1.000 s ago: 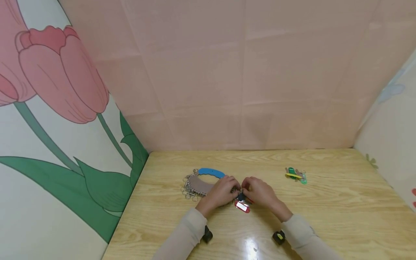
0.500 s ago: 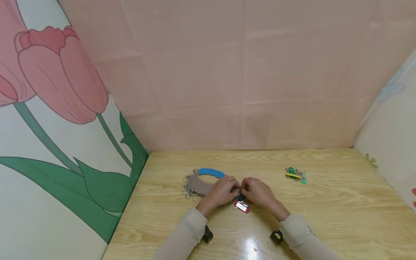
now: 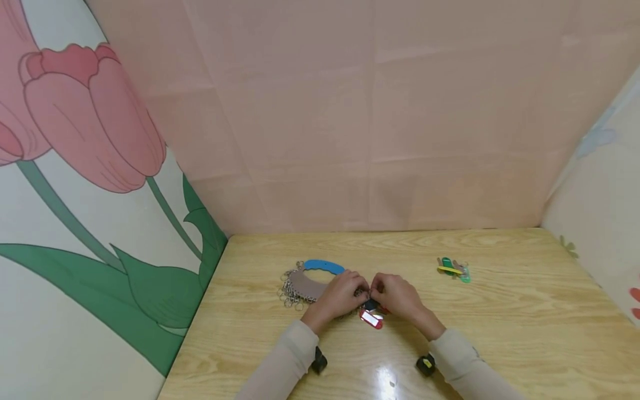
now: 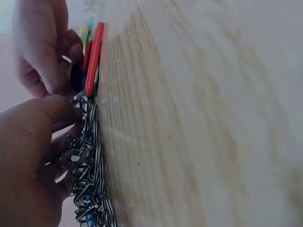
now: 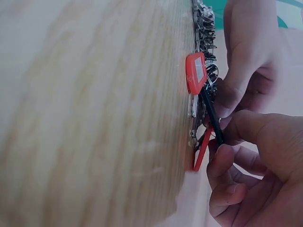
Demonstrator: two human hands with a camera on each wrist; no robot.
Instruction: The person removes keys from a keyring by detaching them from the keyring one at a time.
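Observation:
A ring-shaped key holder (image 3: 307,284), a curved greyish plate with a blue grip (image 3: 324,266), lies on the table; many small metal clips (image 4: 87,170) hang along its edge. My left hand (image 3: 342,293) rests over its right end, pinching a metal clip between thumb and finger. Close against it, my right hand (image 3: 398,295) pinches a key with a black head (image 5: 211,113). A red key tag (image 3: 371,318) with a white label lies below the fingertips. In the right wrist view a second red tag (image 5: 202,150) hangs beside the black key. The fingers partly hide the clip.
A small pile of keys with green and yellow tags (image 3: 452,269) lies at the right rear of the wooden table (image 3: 520,322). A pink-covered wall (image 3: 370,139) stands behind, with a tulip-patterned panel (image 3: 95,122) on the left.
My right hand has shifted very slightly left and its wrist has turned a little. The left hand keeps its place; the red tag has barely moved.

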